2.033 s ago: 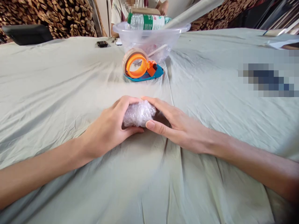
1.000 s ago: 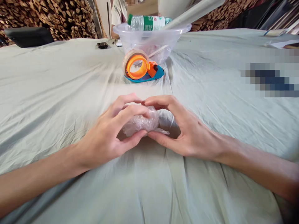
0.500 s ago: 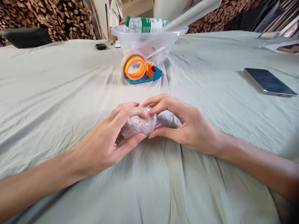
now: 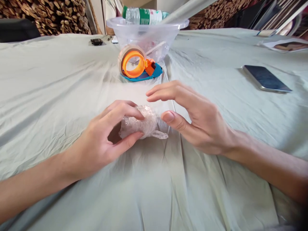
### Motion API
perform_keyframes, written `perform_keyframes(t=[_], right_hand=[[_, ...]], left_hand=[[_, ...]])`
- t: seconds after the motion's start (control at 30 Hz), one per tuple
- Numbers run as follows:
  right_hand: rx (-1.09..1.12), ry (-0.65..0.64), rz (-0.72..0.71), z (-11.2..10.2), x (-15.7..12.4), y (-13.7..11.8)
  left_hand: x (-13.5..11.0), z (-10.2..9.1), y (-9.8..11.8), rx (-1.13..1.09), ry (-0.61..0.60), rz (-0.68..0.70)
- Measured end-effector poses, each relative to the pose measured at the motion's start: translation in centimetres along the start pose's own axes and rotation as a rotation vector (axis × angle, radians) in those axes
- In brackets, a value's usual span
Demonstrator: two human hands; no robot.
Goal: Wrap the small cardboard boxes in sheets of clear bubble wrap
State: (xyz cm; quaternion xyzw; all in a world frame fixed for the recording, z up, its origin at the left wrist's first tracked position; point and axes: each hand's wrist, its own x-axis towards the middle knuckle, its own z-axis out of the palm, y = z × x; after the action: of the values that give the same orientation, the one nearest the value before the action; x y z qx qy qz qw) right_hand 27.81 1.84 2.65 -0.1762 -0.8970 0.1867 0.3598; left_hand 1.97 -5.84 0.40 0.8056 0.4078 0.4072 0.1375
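A small bundle of clear bubble wrap (image 4: 146, 123) lies on the cloth-covered table, with a loose flap sticking out at its right end. What it wraps, if anything, I cannot make out. My left hand (image 4: 103, 138) grips its left side, thumb in front and fingers over the top. To the right, my right hand (image 4: 199, 118) is raised just off the bundle, its fingers stretched out, thumb apart and nothing held. Beyond the bundle stands a tape dispenser (image 4: 133, 64), orange and blue, with a roll of tape on it.
Behind the dispenser is a clear plastic basin (image 4: 120, 29) with a green-labelled bottle (image 4: 144, 16) and a long pale roll (image 4: 187, 12) across its rim. A smartphone (image 4: 266, 78) lies at right. A small black object (image 4: 96, 41) sits at back left. Grey-green cloth (image 4: 60, 80) covers the table.
My right hand has let go of the bubble wrap bundle and lifted away to the right, its fingers opening. My left hand keeps hold. The whole view has shifted slightly.
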Motion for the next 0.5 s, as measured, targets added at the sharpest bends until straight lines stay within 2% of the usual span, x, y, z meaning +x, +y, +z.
perform_keyframes(t=[0.17,0.23,0.33,0.43,0.5], right_hand=[[-0.036,0.022,-0.019,0.4,-0.2,0.3],[-0.059,0.032,-0.068,0.4,0.0,0.5],[-0.112,0.115,-0.156,-0.1,0.9,0.3],[-0.176,0.150,-0.091,-1.9,1.2,-1.3],[-0.232,0.054,-0.009,-3.3,0.4,-3.2]], left_hand=[[0.1,-0.1,0.1,0.046,-0.044,0.030],[0.0,-0.1,0.2,0.089,-0.055,0.025],[-0.1,0.0,0.3,0.112,-0.045,0.014],[-0.2,-0.1,0.2,0.106,-0.036,0.013],[-0.4,-0.1,0.0,0.140,-0.042,-0.003]])
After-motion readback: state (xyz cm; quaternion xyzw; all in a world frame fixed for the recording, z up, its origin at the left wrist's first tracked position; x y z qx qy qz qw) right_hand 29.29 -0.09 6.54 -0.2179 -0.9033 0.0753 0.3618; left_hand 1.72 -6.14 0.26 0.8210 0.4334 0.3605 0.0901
